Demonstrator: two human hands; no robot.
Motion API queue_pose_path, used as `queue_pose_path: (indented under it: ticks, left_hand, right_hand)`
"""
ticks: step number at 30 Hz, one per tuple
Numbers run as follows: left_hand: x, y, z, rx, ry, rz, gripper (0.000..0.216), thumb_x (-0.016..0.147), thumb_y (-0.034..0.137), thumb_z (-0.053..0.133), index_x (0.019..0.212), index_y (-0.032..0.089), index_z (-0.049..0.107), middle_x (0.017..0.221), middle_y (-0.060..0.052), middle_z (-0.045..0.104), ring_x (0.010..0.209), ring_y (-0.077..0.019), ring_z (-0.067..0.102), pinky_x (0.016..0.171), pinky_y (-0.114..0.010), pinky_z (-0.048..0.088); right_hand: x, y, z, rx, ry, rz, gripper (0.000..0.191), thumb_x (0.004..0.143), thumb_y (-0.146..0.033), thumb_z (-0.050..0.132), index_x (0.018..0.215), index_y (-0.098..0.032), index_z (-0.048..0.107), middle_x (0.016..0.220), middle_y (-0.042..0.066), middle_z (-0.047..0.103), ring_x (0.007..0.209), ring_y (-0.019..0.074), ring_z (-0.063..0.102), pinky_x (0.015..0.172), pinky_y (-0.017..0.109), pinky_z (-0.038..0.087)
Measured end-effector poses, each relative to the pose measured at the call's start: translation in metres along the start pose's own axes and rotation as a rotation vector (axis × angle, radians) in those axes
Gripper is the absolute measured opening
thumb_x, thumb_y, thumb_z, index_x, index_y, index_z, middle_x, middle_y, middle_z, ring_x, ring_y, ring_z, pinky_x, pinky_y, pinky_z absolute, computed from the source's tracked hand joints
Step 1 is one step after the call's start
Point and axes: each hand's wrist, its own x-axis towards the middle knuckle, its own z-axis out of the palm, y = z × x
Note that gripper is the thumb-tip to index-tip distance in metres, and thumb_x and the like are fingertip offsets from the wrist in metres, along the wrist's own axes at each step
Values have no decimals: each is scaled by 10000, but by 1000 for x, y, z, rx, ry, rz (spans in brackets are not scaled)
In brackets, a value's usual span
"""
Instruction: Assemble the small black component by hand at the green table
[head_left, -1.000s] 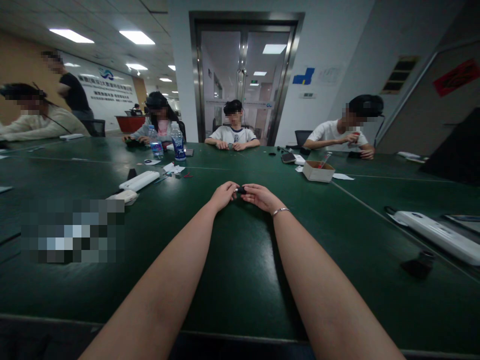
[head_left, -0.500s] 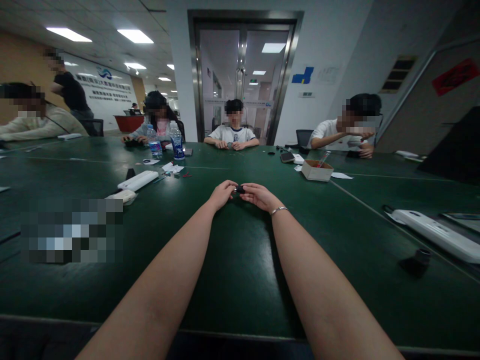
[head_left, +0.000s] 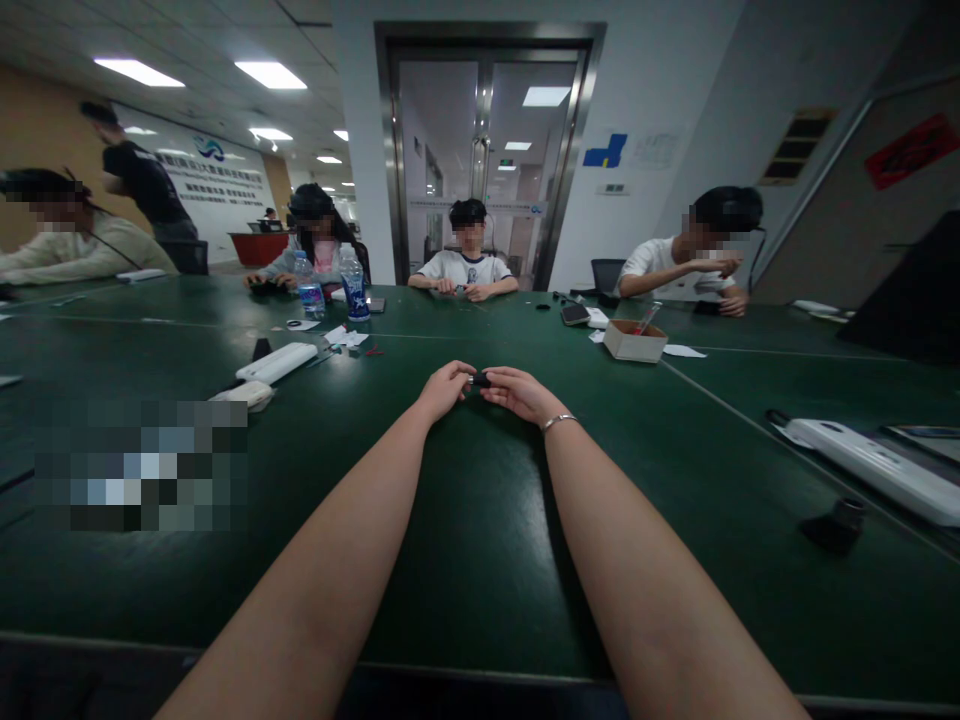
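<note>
Both my arms stretch straight out over the dark green table [head_left: 480, 520]. My left hand [head_left: 445, 388] and my right hand [head_left: 517, 393] meet at the middle of the table, fingers curled together around a small black object [head_left: 480, 379] held between their fingertips. What the object is cannot be made out. A thin silver bracelet [head_left: 559, 421] sits on my right wrist.
A white power strip [head_left: 874, 468] and a small black piece [head_left: 832, 524] lie at the right. Another white power strip [head_left: 277, 361] lies at the left, two water bottles [head_left: 356, 285] behind it. A small cardboard box [head_left: 635, 341] stands further back. Several people sit around the far edge.
My hands have stayed in place on the small black object. The standing person at the far left has turned and moved a little; the seated person at the right raised a hand.
</note>
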Motion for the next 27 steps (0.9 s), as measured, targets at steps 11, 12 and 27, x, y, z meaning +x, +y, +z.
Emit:
queue_pose_path:
  ticks: [11, 12, 27]
  left_hand:
    - [1, 0, 0, -2, -8, -16, 207, 806, 236, 462, 925, 153, 609, 647, 7, 565, 485, -77, 484, 498, -204, 382]
    - [1, 0, 0, -4, -20, -5, 220, 822, 264, 448, 922, 148, 606, 613, 10, 552, 480, -80, 482, 498, -205, 380]
    - [2, -3, 0, -5, -21, 0, 231, 820, 275, 452, 924, 143, 610, 659, 5, 566, 507, -73, 486, 508, -198, 384]
  right_hand:
    - [-1, 0, 0, 9, -13, -3, 105, 855, -33, 529, 870, -116, 591, 686, 44, 675, 562, 102, 662, 583, 186, 564]
    - [0, 0, 0, 11, -12, -5, 100, 852, -35, 536, 870, -116, 592, 688, 45, 677, 563, 103, 663, 585, 189, 564]
    - [2, 1, -2, 16, -11, -12, 85, 838, -40, 562, 876, -108, 598, 694, 53, 681, 571, 111, 667, 597, 203, 563]
